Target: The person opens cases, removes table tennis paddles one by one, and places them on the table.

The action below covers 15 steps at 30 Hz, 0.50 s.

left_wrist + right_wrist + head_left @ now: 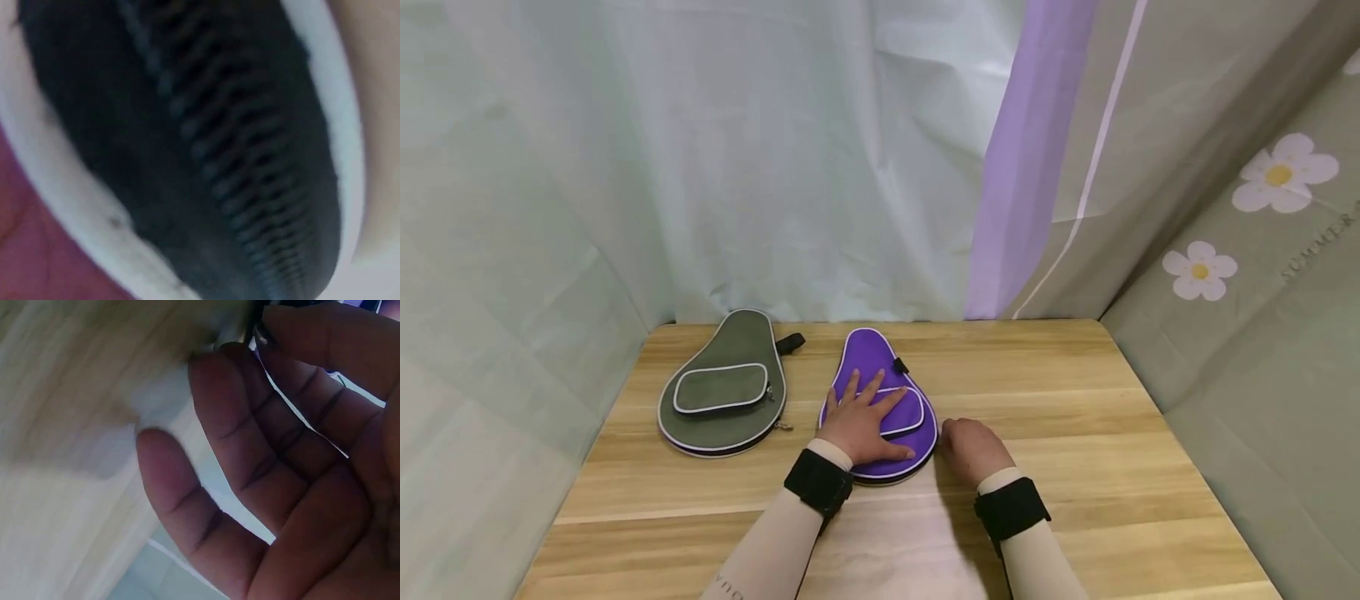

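Note:
A purple table tennis paddle case (868, 354) with white piping lies flat on the wooden table, its narrow end pointing away. Across its front pocket my left hand (861, 425) is spread, fingers apart, pressing on it. At the case's lower right edge, my right hand (976, 450) has curled fingers. The right wrist view shows its thumb and forefinger pinching a small metal zipper pull (263, 336); the other fingers (219, 406) are bent loosely. Close up in the left wrist view runs the black zipper (231, 150) between white piping, teeth meshed along this stretch.
To the left lies a grey-green paddle case (722, 390) of the same shape, with a black strap (790, 342) and a zipper pull at its right side. Curtains hang behind the wooden table (1060, 392) and along both sides.

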Available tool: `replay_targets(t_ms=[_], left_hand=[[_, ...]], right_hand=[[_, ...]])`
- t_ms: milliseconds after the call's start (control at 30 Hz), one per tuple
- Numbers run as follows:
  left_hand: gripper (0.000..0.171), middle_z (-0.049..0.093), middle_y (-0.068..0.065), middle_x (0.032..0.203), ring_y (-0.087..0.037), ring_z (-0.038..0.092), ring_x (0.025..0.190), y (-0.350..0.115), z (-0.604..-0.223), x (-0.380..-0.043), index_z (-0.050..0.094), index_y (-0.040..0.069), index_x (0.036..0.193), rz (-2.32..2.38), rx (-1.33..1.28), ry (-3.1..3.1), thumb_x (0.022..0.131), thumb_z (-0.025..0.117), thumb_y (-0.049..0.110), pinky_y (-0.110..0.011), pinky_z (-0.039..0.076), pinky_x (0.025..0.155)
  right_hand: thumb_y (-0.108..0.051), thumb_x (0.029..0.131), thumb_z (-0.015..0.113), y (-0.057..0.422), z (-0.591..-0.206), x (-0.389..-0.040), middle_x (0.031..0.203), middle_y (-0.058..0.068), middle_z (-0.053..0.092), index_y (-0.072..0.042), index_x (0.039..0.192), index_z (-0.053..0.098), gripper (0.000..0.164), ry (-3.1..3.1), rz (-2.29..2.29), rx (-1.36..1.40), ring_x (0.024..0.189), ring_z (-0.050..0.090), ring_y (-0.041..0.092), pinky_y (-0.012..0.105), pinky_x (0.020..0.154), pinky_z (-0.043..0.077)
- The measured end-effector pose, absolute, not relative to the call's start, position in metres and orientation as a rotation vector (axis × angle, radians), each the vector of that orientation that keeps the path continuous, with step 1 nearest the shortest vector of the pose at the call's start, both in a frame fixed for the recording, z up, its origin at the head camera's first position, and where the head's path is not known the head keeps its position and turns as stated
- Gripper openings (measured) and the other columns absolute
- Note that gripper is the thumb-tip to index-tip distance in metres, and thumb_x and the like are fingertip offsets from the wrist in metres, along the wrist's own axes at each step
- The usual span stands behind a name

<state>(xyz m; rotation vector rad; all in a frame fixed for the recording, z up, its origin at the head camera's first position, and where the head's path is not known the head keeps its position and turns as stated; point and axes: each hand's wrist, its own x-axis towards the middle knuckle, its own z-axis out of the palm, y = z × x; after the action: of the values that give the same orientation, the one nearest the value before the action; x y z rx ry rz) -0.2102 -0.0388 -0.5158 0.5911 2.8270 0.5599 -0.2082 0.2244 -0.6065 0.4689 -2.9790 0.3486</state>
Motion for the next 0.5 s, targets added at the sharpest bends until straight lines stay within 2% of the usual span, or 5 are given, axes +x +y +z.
replay_targets(t_ms=[67, 233, 333, 500], left_hand=[[0.109, 0.023, -0.011, 0.192, -0.057, 0.006, 0.177, -0.042, -0.515, -0.209, 0.045, 0.040, 0.174, 0.560, 0.620, 2.828, 0.082, 0.088, 0.078, -0.088, 0.014, 0.135], [0.116, 0.021, -0.007, 0.193, -0.059, 0.004, 0.177, -0.060, -0.501, -0.204, 0.046, 0.047, 0.173, 0.497, 0.737, 2.851, 0.072, 0.097, 0.075, -0.090, 0.012, 0.133], [0.114, 0.023, -0.005, 0.193, -0.059, 0.007, 0.176, -0.068, -0.491, -0.204, 0.050, 0.048, 0.170, 0.446, 0.787, 2.863, 0.070, 0.101, 0.071, -0.091, 0.014, 0.132], [0.105, 0.028, -0.008, 0.191, -0.060, 0.012, 0.175, -0.070, -0.496, -0.204, 0.059, 0.043, 0.165, 0.460, 0.801, 2.799, 0.072, 0.104, 0.063, -0.090, 0.019, 0.132]], right_hand=[[-0.017, 0.097, 0.083, 0.225, -0.606, -0.208, 0.067, -0.009, 0.060, -0.021, 0.077, 0.064, 0.028, -2.989, 0.344, 0.460, 0.062, 0.055, 0.008, 0.031, 0.059, 0.047], [-0.017, 0.096, 0.085, 0.226, -0.605, -0.209, 0.069, -0.008, 0.058, -0.022, 0.078, 0.063, 0.029, -3.010, 0.339, 0.441, 0.064, 0.053, 0.007, 0.029, 0.060, 0.047], [-0.019, 0.095, 0.086, 0.226, -0.603, -0.211, 0.071, -0.007, 0.058, -0.021, 0.078, 0.064, 0.028, -3.023, 0.337, 0.425, 0.065, 0.053, 0.008, 0.031, 0.061, 0.048], [-0.018, 0.093, 0.087, 0.223, -0.601, -0.210, 0.073, -0.006, 0.059, -0.019, 0.079, 0.065, 0.026, -3.047, 0.340, 0.415, 0.066, 0.056, 0.010, 0.033, 0.062, 0.051]])
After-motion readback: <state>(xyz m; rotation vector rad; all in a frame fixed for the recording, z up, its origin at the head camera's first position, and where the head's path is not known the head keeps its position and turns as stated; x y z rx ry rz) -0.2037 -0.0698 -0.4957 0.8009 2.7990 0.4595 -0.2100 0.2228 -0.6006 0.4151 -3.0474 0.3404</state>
